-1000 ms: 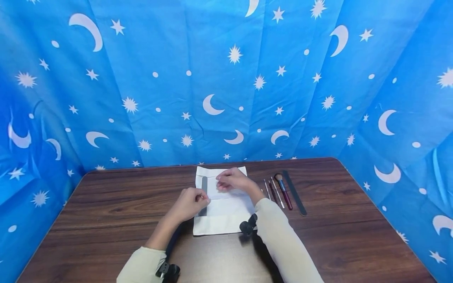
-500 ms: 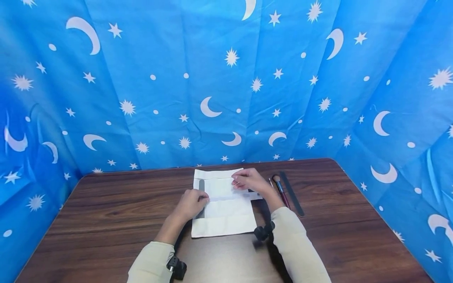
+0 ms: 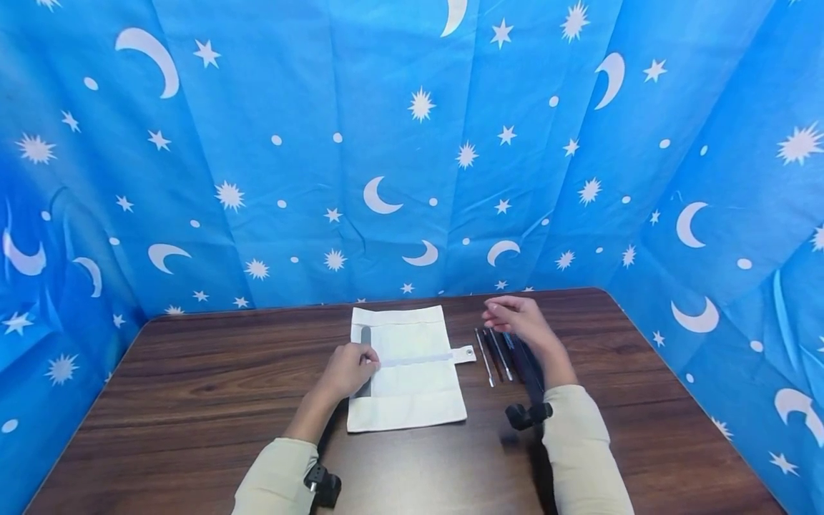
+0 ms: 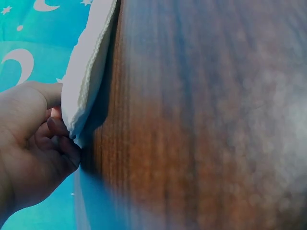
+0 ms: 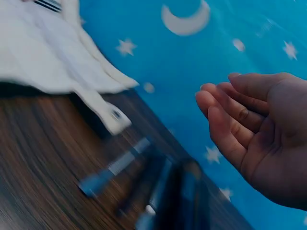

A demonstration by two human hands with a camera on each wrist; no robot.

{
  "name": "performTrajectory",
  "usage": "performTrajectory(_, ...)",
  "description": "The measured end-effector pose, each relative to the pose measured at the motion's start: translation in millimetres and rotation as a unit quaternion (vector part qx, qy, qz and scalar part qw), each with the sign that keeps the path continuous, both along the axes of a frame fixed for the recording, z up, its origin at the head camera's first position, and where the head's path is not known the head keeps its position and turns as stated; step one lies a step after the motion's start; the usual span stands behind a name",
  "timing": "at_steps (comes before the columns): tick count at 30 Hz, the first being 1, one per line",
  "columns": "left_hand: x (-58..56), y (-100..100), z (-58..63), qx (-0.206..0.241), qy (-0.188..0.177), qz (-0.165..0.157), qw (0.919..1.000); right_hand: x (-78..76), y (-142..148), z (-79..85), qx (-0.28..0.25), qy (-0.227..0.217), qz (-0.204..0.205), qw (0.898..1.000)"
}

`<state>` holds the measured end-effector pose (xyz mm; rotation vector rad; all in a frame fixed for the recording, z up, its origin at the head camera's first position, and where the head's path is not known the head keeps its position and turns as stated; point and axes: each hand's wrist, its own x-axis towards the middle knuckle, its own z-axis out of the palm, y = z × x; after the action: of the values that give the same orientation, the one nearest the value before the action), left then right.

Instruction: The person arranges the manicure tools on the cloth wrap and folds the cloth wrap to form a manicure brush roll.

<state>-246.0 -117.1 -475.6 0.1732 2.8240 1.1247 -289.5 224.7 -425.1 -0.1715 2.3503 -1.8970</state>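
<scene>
A white cloth tool roll (image 3: 412, 411) lies unrolled on the table, its strap (image 3: 465, 354) with a snap pointing right. A grey nail file (image 3: 366, 336) stands in its left part, the lower end under the bottom flap. My left hand (image 3: 345, 372) grips the roll's left edge beside the file; in the left wrist view its fingers curl at the cloth edge. My right hand (image 3: 523, 320), holding nothing, hovers above slim metal tools (image 3: 485, 357) right of the roll, fingers loosely bent. Its palm side shows in the right wrist view. The hand and forearm partly cover the other tools.
The dark wood table (image 3: 225, 386) extends to both sides. A blue curtain (image 3: 290, 164) with moons and stars hangs behind its far edge. In the right wrist view the tools (image 5: 177, 191) are blurred.
My right hand has moved right, from over the cloth roll to over the tools, uncovering the strap. My left hand has stayed at the roll's left edge.
</scene>
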Motion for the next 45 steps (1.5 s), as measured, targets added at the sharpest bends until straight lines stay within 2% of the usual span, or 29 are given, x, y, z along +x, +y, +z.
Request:
performTrajectory(4,-0.5,0.4,1.9,0.003,-0.008,0.003,1.0000,5.6,26.3,0.2,0.020,0.000,-0.043,0.999)
performTrajectory(10,-0.8,-0.4,1.5,0.004,-0.002,-0.002,1.0000,11.9,48.2,-11.0,0.114,0.004,-0.087,0.990)
performTrajectory(13,-0.2,-0.8,1.2,0.008,-0.005,-0.001,1.0000,13.1,52.1,-20.5,0.182,-0.002,-0.105,0.978)
performTrajectory(16,1.1,-0.7,0.5,0.009,0.001,-0.005,0.9999,15.4,53.1,-27.3,0.248,-0.016,-0.121,0.961)
performTrajectory(22,1.0,-0.8,-1.4,0.007,-0.007,-0.002,0.9999,20.9,52.7,-28.8,0.315,-0.064,-0.144,0.936)
performTrajectory(27,0.8,-0.5,-1.2,0.005,-0.004,-0.002,1.0000,21.1,49.6,-24.1,0.346,-0.093,-0.149,0.922)
performTrajectory(36,0.5,-0.5,-0.4,0.013,-0.013,0.001,0.9998,19.5,41.0,-20.5,0.358,-0.108,-0.157,0.914)
performTrajectory(45,1.8,-0.1,1.3,0.012,-0.014,0.000,0.9998,19.3,37.2,-24.1,0.359,-0.106,-0.192,0.907)
